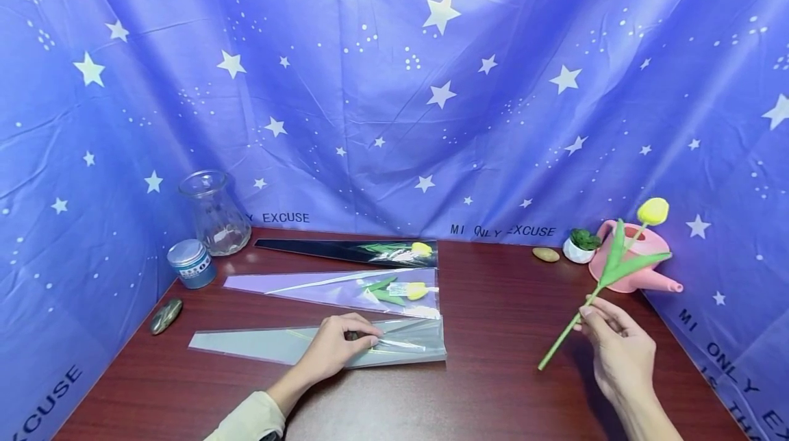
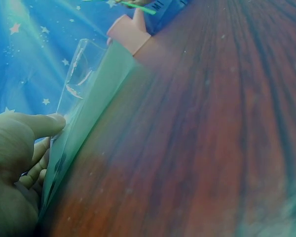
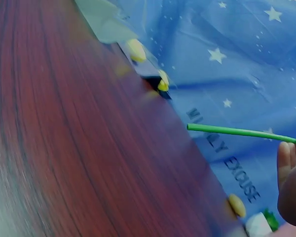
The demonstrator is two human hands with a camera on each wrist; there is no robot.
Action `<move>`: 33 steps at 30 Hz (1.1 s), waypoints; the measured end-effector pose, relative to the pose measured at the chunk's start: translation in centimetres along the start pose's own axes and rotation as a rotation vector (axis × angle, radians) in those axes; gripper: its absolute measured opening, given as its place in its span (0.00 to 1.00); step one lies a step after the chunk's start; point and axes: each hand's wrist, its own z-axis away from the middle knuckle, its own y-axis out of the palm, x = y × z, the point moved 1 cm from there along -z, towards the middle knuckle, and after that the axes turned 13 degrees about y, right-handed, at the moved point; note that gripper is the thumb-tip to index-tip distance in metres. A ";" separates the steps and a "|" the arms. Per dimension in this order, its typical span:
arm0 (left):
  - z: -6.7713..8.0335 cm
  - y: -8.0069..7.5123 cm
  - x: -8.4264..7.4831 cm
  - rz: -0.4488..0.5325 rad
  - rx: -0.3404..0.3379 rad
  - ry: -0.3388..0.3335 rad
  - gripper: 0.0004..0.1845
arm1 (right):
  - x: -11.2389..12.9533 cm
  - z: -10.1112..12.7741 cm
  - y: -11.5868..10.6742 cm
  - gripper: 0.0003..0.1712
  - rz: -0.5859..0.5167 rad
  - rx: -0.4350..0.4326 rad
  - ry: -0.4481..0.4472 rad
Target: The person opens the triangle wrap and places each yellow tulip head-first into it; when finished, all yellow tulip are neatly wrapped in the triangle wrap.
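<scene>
My right hand (image 1: 622,355) pinches the green stem of a yellow artificial tulip (image 1: 616,266) between thumb and fingers, bloom upward, above the right side of the table. In the right wrist view the bare end of its stem (image 3: 237,131) points left. My left hand (image 1: 335,346) pinches the clear film of a grey flower sleeve (image 1: 246,346), the nearest of three tapered sleeves. In the left wrist view the film (image 2: 81,74) stands away from the grey backing (image 2: 106,79) at the wide end. Behind it lie a lilac sleeve (image 1: 259,285) and a black sleeve (image 1: 320,249), each containing a yellow tulip.
A glass vase (image 1: 224,222), a blue jar with a silver lid (image 1: 192,266) and a dark stone (image 1: 166,316) stand at left. A tan stone (image 1: 546,255), a small potted plant (image 1: 581,246) and a pink watering can (image 1: 635,276) are at back right. Starry blue cloth surrounds the table.
</scene>
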 end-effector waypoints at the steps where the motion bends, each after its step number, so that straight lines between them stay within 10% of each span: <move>1: 0.0 0.0 0.0 0.003 0.000 0.000 0.05 | -0.2 0.0 0.3 0.15 -0.032 -0.007 0.011; 15: 0.0 0.0 -0.2 -0.013 0.002 -0.006 0.05 | -3.7 1.3 3.5 0.09 -0.217 -0.227 0.136; 33: 0.0 0.1 -0.3 -0.042 0.000 -0.001 0.05 | -9.8 5.8 8.3 0.09 -0.062 -0.223 0.206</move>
